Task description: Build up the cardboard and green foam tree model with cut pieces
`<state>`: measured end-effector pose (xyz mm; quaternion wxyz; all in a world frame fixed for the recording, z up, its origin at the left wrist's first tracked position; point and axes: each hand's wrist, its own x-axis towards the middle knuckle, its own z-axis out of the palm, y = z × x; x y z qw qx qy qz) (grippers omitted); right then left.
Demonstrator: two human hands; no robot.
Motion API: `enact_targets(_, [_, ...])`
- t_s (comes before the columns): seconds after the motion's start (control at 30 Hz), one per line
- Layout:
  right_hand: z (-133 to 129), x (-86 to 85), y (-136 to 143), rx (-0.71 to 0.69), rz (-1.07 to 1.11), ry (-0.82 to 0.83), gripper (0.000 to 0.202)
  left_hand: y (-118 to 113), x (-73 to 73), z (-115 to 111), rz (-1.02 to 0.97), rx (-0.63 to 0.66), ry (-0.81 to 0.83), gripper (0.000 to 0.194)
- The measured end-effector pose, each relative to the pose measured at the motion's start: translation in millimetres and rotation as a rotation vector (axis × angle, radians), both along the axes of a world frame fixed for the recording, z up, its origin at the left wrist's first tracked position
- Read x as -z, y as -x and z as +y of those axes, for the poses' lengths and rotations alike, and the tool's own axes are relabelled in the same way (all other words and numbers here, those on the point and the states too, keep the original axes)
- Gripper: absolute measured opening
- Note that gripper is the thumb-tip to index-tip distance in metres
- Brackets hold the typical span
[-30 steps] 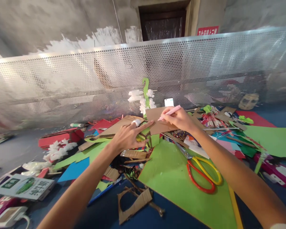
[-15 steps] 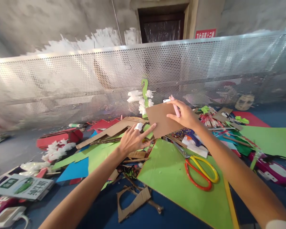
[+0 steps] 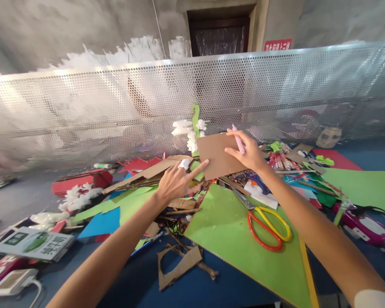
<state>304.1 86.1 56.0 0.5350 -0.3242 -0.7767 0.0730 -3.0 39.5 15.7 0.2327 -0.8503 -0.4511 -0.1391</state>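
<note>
A perforated silver metal panel (image 3: 99,107) rises behind a dark blue surface (image 3: 141,282) strewn with craft scraps; a large bright-green sheet (image 3: 231,244) lies at centre, bearing metal scissors with red and yellow handles (image 3: 250,208); beyond it, a flat brown cardboard piece (image 3: 216,156) is tilted up between two hands; the left hand (image 3: 175,184), fingers spread, touches its left edge with the index fingertip; the right hand (image 3: 248,154), thumb on the cardboard near its upper right corner, pinches a slim pink pen (image 3: 239,139) between its fingers.
</note>
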Motion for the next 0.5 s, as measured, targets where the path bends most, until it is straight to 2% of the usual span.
enact_targets(0.13, [-7.5,-2.9,2.6,-0.003,0.005,-0.005,0.041,2.9,-2.7,-4.8,0.006,0.014,0.014,0.076])
enact_targets(0.23, [-24.4,-1.2,0.7,0.017,-0.011,0.040,0.040,0.2,0.5,-17.5,0.016,0.028,0.053,0.071])
enact_targets(0.4, [-58.3,18.0,-12.6,0.024,0.003,0.048,0.038,-9.4,15.2,-42.8,0.031,0.059,0.085,0.070])
enact_targets(0.5, [-67.1,31.2,-18.4,0.047,0.009,0.045,0.037,-12.4,21.4,-47.6,0.090,0.052,0.066,0.071])
